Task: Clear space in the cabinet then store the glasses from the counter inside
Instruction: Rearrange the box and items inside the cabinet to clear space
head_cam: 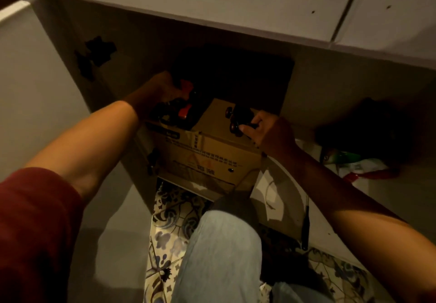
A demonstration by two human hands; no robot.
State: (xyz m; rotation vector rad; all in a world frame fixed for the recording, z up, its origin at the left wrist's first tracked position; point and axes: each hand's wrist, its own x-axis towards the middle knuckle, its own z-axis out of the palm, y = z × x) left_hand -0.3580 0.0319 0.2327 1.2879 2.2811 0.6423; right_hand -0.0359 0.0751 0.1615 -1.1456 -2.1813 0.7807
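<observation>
1. A low cabinet (236,71) stands open under a pale table (212,3), its door (59,90) swung out to the left and its inside too dark to read.
2. A person crouches before it on patterned floor tiles (169,227), one knee in light jeans (224,243) raised in the foreground.
3. A printed cardboard box (207,151) sits in the cabinet mouth, its top open.
4. The left hand (160,92), below a red sleeve (35,232), reaches into the box's left side; its fingers curl around a dark object with red parts (185,111).
5. The right hand (269,132) grips a dark object with round knobs (238,118) at the box's right top edge.
6. A colourful packet (358,165) lies in shadow to the right.
7. The glasses cannot be made out here.
</observation>
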